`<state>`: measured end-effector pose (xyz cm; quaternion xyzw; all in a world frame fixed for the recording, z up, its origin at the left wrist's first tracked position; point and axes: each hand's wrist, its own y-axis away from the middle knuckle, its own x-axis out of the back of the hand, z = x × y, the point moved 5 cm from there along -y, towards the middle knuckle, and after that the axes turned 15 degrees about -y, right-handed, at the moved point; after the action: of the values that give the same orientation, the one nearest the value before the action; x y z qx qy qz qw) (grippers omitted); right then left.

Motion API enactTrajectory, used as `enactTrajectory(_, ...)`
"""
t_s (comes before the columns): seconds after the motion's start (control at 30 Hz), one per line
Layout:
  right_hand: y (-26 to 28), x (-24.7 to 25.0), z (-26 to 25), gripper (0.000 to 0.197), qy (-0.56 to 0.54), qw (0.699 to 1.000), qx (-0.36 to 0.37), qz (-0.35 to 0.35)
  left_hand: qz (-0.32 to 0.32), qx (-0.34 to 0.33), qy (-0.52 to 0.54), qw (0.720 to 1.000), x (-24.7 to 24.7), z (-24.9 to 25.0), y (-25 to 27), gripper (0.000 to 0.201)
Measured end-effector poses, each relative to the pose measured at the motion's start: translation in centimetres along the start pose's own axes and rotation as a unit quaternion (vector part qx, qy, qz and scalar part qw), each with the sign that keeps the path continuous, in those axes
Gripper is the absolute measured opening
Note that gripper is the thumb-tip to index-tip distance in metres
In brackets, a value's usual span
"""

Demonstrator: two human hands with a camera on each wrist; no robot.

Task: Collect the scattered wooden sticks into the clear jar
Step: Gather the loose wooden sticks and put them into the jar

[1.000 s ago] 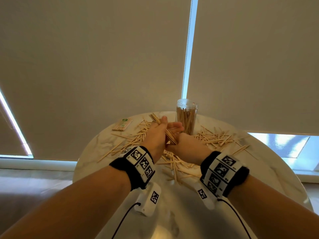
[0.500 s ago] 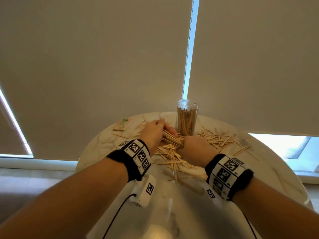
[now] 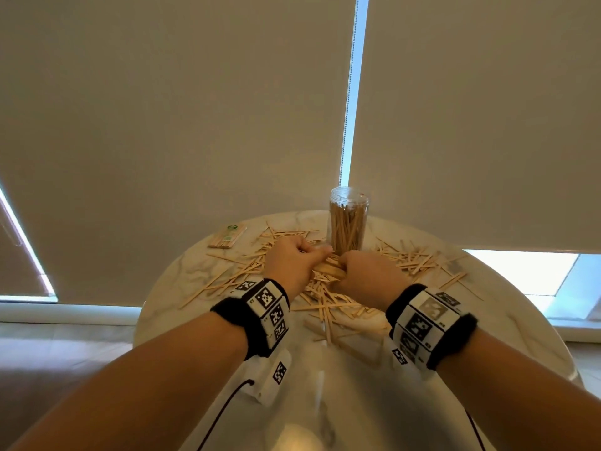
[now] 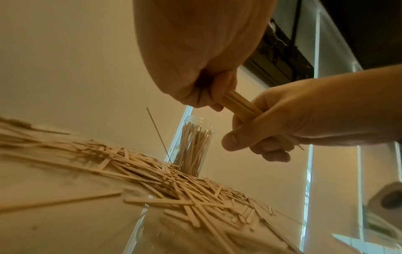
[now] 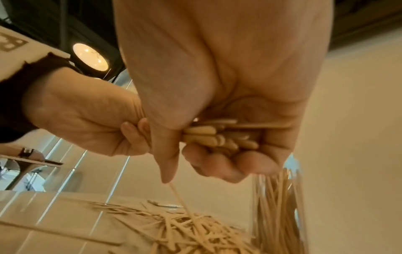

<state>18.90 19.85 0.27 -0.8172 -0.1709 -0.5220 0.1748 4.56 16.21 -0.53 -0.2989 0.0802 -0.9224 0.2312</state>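
A clear jar [image 3: 349, 222], well filled with upright wooden sticks, stands at the far side of the round marble table [image 3: 182, 288]. Just in front of it, a little above the table, both hands hold one bundle of sticks [image 3: 329, 270] that lies nearly level. My left hand [image 3: 294, 260] grips its left end and my right hand [image 3: 362, 271] grips its right end. In the right wrist view the rounded stick ends [image 5: 208, 135] show inside the curled right fingers. Many loose sticks [image 3: 325, 304] lie scattered below and around the hands.
A small wrapped pack of sticks [image 3: 227, 237] lies at the table's far left. More loose sticks [image 3: 413, 260] spread to the right of the jar. Closed roller blinds hang right behind the table. The table's near part [image 3: 325, 402] holds only a few sticks.
The left hand has lowered the bundle from a tilted hold to nearly level. Both hands moved forward toward the jar, and the right hand has closed round the bundle's other end.
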Motion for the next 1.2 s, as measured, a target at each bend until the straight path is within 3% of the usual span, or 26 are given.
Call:
enactTrajectory(0.07, 0.0, 1.0, 0.3, 0.028, 0.018, 0.998, 0.022, 0.05, 0.037, 0.036, 0.034, 0.998, 0.5, -0.7, -0.4, 0.037)
enactTrajectory(0.13, -0.1, 1.3, 0.6, 0.025, -0.022, 0.998, 0.029, 0.058, 0.051, 0.061, 0.075, 0.994, 0.6, -1.2, -0.6, 0.036)
enactTrajectory(0.2, -0.2, 1.2, 0.3, 0.023, -0.038, 0.997, 0.04, 0.058, 0.033, 0.071, 0.079, 0.994, 0.0, -1.2, -0.6, 0.036)
enactTrajectory(0.37, -0.3, 0.9, 0.3, 0.033, 0.078, 0.989, 0.035, 0.121, -0.036, 0.115, 0.103, 0.987, -1.3, -0.9, -0.2, 0.029)
enactTrajectory(0.5, -0.7, 1.0, 1.3, 0.027, 0.067, 0.992, -0.001, 0.105, -0.014, 0.201, 0.164, 0.966, -0.4, -1.0, -1.5, 0.048)
enactTrajectory(0.57, -0.7, 1.0, 0.9, 0.027, 0.065, 0.992, 0.009, 0.104, -0.051, 0.229, 0.188, 0.954, -0.8, -1.0, -1.8, 0.056)
enactTrajectory(0.63, -0.7, 1.1, 0.4, 0.027, 0.068, 0.992, 0.022, 0.106, -0.106, 0.229, 0.202, 0.946, -1.7, -0.4, -1.5, 0.064)
enactTrajectory(0.77, -0.7, 1.6, 0.5, 0.032, 0.089, 0.99, 0.04, 0.1, -0.143, 0.206, 0.195, 0.948, -3.0, 0.0, -1.8, 0.065)
enactTrajectory(0.97, -1.3, 2.5, 1.3, 0.049, -0.046, 0.992, 0.117, -0.001, -0.104, 0.128, 0.048, 0.985, -2.8, -0.8, -4.6, 0.046)
enactTrajectory(1.13, -4.1, 6.7, 2.3, 0.052, 0.006, 0.991, 0.127, 0.043, -0.146, 0.177, 0.153, 0.961, -4.2, 1.0, -7.8, 0.054)
enactTrajectory(1.2, -6.3, 10.0, 3.3, 0.052, 0.042, 0.989, 0.101, 0.095, -0.126, 0.179, 0.164, 0.962, -4.4, 1.2, -10.3, 0.045)
